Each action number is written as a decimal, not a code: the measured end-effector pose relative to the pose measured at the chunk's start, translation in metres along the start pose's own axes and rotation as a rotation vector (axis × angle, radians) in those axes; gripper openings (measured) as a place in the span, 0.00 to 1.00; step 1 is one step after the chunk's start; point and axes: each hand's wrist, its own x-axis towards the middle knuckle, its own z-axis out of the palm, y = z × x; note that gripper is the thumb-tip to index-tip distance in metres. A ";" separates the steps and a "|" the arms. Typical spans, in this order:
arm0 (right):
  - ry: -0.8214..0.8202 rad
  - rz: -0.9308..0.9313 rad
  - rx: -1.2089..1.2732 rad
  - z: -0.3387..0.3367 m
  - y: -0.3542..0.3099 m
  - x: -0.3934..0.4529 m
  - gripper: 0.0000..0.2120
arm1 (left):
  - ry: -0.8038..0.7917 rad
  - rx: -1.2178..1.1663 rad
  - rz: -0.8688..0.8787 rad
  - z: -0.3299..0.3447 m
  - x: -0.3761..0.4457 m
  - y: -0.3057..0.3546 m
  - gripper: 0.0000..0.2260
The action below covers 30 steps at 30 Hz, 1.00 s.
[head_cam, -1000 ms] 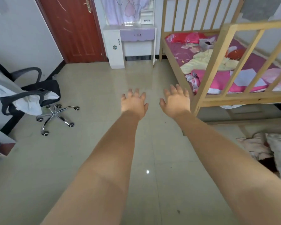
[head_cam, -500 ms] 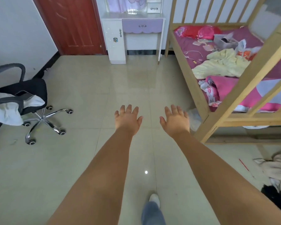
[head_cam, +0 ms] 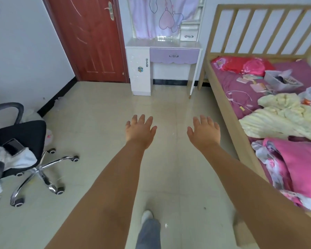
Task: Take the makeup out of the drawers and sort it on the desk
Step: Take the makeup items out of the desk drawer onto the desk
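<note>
I see my left grip (head_cam: 140, 132) and right grip (head_cam: 204, 132) released, fingers spread, the drawer (head_cam: 174, 55) well beyond them

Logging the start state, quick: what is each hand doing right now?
Left hand: open, fingers spread, holding nothing.
Right hand: open, fingers spread, holding nothing.

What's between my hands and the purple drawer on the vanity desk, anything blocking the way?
Nothing visible. Both the left hand and right hand are open and empty over bare floor that runs straight to the purple drawer. The office chair sits off left, the bed right.
</note>
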 end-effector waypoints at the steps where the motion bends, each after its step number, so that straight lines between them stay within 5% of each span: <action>1: 0.004 0.007 0.001 -0.002 -0.005 0.031 0.25 | 0.008 0.006 0.004 -0.003 0.031 -0.006 0.22; 15: 0.034 0.081 0.061 -0.021 -0.031 0.417 0.26 | 0.050 0.069 0.136 -0.032 0.427 -0.022 0.22; 30: 0.085 0.016 0.137 -0.008 -0.015 0.854 0.22 | 0.014 0.089 0.076 -0.033 0.850 -0.012 0.21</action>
